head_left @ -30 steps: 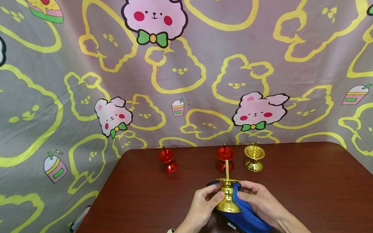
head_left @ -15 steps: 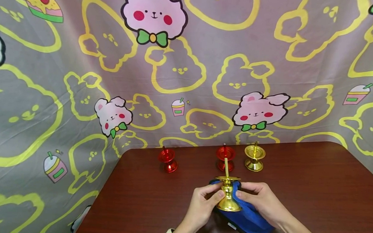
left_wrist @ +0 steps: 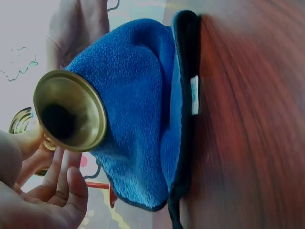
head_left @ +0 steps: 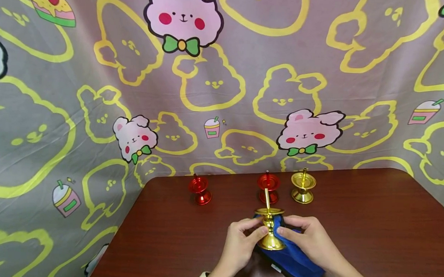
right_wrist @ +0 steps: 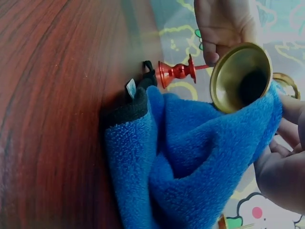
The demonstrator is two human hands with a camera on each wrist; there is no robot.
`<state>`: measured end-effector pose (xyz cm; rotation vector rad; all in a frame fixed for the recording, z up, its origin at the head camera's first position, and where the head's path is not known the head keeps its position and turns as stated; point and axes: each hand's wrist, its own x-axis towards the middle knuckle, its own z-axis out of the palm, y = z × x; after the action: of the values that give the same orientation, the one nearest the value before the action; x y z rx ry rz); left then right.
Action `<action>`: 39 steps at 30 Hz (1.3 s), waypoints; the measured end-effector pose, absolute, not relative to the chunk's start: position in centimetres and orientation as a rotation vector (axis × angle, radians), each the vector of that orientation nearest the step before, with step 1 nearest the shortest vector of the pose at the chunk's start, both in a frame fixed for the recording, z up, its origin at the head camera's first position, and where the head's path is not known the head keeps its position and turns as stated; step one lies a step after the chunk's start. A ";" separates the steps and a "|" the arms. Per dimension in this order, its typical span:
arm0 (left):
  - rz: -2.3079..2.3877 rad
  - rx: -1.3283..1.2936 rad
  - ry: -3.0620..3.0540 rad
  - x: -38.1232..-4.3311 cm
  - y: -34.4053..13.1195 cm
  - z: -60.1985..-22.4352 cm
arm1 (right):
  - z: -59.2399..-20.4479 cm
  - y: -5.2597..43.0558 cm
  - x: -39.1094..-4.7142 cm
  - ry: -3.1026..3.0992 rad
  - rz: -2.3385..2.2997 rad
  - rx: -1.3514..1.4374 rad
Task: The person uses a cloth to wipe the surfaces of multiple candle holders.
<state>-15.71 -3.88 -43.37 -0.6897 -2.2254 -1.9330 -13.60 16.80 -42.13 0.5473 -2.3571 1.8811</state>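
Held up above the near part of the table is a gold candle holder (head_left: pixel 271 241) with a wide base, a dish and a thin upright spike that leans slightly left. My left hand (head_left: pixel 241 242) pinches its stem from the left between thumb and fingers. From the other side my right hand (head_left: pixel 310 241) pinches a blue cloth (head_left: pixel 295 259) with a black edge against the stem. The cloth hangs down toward the table, and a small white tag shows on its border. In the left wrist view the hollow underside of the base (left_wrist: pixel 71 112) faces the camera.
Along the back of the brown table (head_left: pixel 158 235) stand a red candle holder (head_left: pixel 201 191) at the left, another red one (head_left: pixel 265 182) behind the held piece, and a gold one (head_left: pixel 303 187) to its right. A patterned curtain (head_left: pixel 247 73) hangs behind the table.
The gold candle holder has shifted slightly left and its spike leans more to the left. My right hand and the cloth's upper edge have moved a little left along the stem.
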 end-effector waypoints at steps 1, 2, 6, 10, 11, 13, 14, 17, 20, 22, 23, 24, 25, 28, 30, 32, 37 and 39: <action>-1.900 -0.680 -2.240 -15.7 -3.9 -43.3 | -42.1 16.7 -13.5 -2.370 1.814 0.548; -1.860 -0.675 -2.259 -15.7 -3.9 -43.2 | -42.0 16.6 -13.4 -2.387 1.740 0.537; -1.711 -0.681 -2.342 -15.7 -3.8 -43.0 | -41.6 16.0 -13.0 -2.461 1.425 0.455; -1.469 -0.774 -2.393 -15.6 -3.5 -42.8 | -41.2 15.1 -12.6 -2.506 1.149 0.454; -1.393 -0.801 -2.388 -15.6 -3.4 -42.8 | -41.1 14.8 -12.5 -2.508 1.088 0.455; -1.211 -0.846 -2.362 -15.6 -3.2 -42.7 | -41.0 14.4 -12.3 -2.503 0.992 0.457; -1.129 -0.860 -2.343 -15.6 -3.2 -42.6 | -41.0 14.3 -12.3 -2.502 0.978 0.445; -0.986 -0.884 -2.281 -15.8 -3.3 -42.5 | -41.2 14.4 -12.4 -2.477 1.096 0.413; -1.092 -0.881 -2.249 -16.1 -3.7 -42.4 | -41.9 15.5 -13.0 -2.440 1.503 0.432; -1.349 -0.870 -2.253 -16.2 -3.9 -42.2 | -42.4 16.4 -13.4 -2.353 1.886 0.455; -1.513 -0.858 -2.249 -16.2 -4.1 -42.2 | -42.6 16.9 -13.6 -2.283 2.099 0.470; -1.686 -0.834 -2.232 -16.3 -4.2 -42.2 | -42.9 17.4 -13.8 -2.189 2.297 0.502; -1.844 -0.804 -2.208 -16.4 -4.2 -42.3 | -43.2 17.7 -13.9 -2.091 2.480 0.524; -2.226 -0.744 -2.138 -16.5 -4.3 -42.7 | -43.9 18.4 -14.3 -1.877 2.789 0.615; -2.355 -0.727 -2.100 -16.5 -4.2 -43.1 | -44.3 18.5 -14.4 -1.810 2.852 0.690; -2.436 -0.724 -2.080 -16.3 -4.3 -43.4 | -44.6 18.5 -14.4 -1.785 2.874 0.741; -2.443 -0.759 -2.091 -16.1 -4.5 -43.7 | -44.9 18.3 -14.3 -1.749 2.895 0.840; -2.431 -0.782 -2.099 -16.2 -4.6 -43.7 | -45.0 18.2 -14.2 -1.751 2.887 0.855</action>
<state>-16.19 -4.57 -43.75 -0.7817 -2.0991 -2.4312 -14.24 18.19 -44.97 0.8553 -1.7512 2.8871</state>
